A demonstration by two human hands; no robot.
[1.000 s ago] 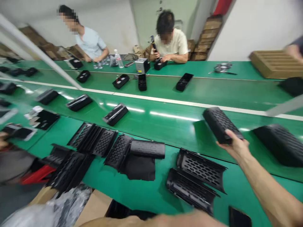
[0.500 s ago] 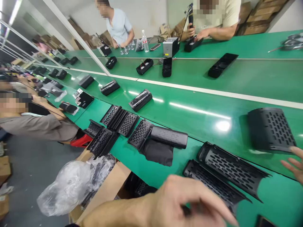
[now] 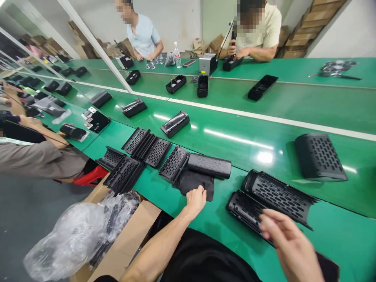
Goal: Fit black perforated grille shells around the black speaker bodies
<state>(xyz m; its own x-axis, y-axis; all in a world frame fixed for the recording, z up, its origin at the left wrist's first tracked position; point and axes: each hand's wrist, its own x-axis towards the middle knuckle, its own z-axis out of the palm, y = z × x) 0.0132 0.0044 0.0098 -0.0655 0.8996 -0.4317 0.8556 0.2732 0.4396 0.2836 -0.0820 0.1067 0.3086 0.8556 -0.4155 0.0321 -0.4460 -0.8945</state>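
My left hand (image 3: 196, 199) reaches onto the green bench and pinches the near edge of a black cloth (image 3: 196, 181). A black perforated speaker body (image 3: 209, 165) lies just behind that cloth. My right hand (image 3: 286, 243) hovers blurred over the near end of two black perforated grille shells (image 3: 272, 201), fingers loosely curled, holding nothing I can see. Another black perforated housing (image 3: 320, 156) lies on the conveyor belt to the right, apart from both hands.
Several more grille shells (image 3: 147, 147) lie to the left on the bench. A cardboard box with a plastic bag (image 3: 79, 235) stands below the bench edge. Black parts ride the green conveyor (image 3: 235, 117). Two people work across it; another person's arm (image 3: 44, 156) is at left.
My right hand let go of the black housing on the belt and came back over the grille shells. My left hand reached forward to the black cloth. The view swung left.
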